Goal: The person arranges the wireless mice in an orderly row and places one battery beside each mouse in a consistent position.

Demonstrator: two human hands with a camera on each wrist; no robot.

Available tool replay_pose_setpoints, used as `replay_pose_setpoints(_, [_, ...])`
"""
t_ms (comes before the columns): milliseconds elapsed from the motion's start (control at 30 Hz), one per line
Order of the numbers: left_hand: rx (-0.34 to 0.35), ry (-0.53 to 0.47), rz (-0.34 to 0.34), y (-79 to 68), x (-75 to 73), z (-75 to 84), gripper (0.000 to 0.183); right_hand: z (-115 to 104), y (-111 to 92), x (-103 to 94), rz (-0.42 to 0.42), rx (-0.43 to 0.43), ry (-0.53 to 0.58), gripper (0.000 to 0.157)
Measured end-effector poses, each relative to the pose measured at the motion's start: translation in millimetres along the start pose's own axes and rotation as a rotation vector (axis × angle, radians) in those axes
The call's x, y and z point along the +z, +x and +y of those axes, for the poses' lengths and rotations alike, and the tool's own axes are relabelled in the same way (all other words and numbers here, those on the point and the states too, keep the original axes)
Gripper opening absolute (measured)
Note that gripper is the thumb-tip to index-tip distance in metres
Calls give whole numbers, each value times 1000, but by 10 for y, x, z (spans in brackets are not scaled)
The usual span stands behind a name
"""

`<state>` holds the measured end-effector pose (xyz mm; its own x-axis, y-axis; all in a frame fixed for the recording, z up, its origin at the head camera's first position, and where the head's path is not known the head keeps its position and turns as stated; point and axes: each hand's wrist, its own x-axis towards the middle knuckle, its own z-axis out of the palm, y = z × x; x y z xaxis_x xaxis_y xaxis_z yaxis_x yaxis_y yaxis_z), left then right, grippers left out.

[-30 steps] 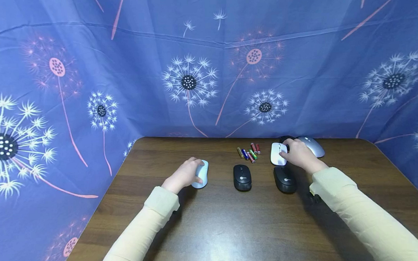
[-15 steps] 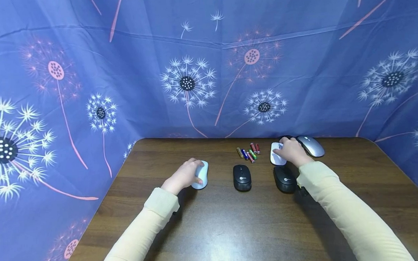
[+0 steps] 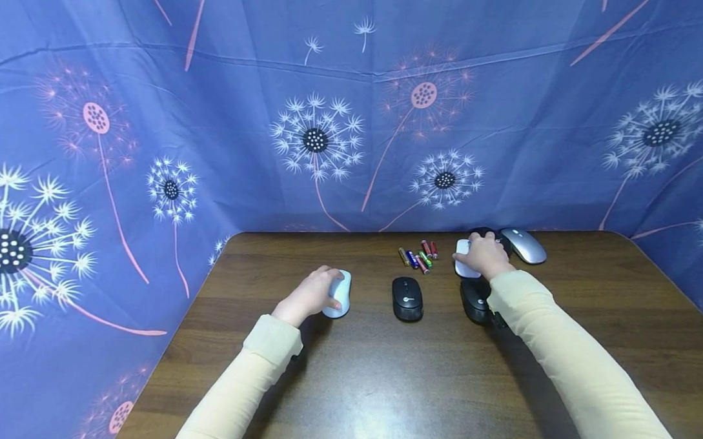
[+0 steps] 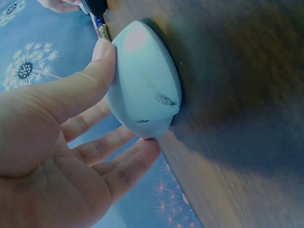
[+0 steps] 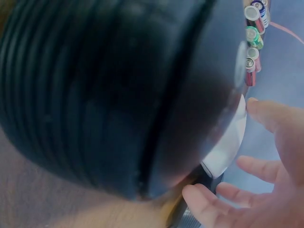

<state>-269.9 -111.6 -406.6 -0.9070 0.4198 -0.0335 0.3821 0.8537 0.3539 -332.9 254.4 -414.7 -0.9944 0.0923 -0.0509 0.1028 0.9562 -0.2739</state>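
My left hand (image 3: 312, 293) holds a pale blue computer mouse (image 3: 341, 293) resting on the table, with the thumb along its near side. In the left wrist view, the thumb and fingers lie on opposite sides of this mouse (image 4: 145, 80). My right hand (image 3: 485, 256) is over a white mouse (image 3: 462, 268), its thumb at the left edge and its fingers toward the other side. The right wrist view shows this white mouse (image 5: 228, 145) between thumb and fingers, partly hidden by a large, close black mouse (image 5: 95, 95). That black mouse (image 3: 473, 302) sits just in front.
Another black mouse (image 3: 407, 299) lies mid-table. Several small coloured batteries (image 3: 419, 258) are scattered behind it. A silver mouse (image 3: 525, 246) lies at the back right, beside a mostly hidden black object (image 3: 482, 231). A blue dandelion-print cloth (image 3: 350, 181) hangs along the table's back edge.
My right hand has shifted left, further over the white mouse, and its thumb has reached the mouse's left edge. My left hand stays on the pale blue mouse.
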Motion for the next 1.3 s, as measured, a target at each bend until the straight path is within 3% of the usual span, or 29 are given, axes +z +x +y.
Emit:
replay_pose_setpoints(400, [6,-6,18,-4,11,-9,61,-39,43,54,-22,-1,-9,75])
replay_pose_setpoints(1300, [2,-15,-9,-24,-46,7,60,-84,47,-15,54,-59,16,67])
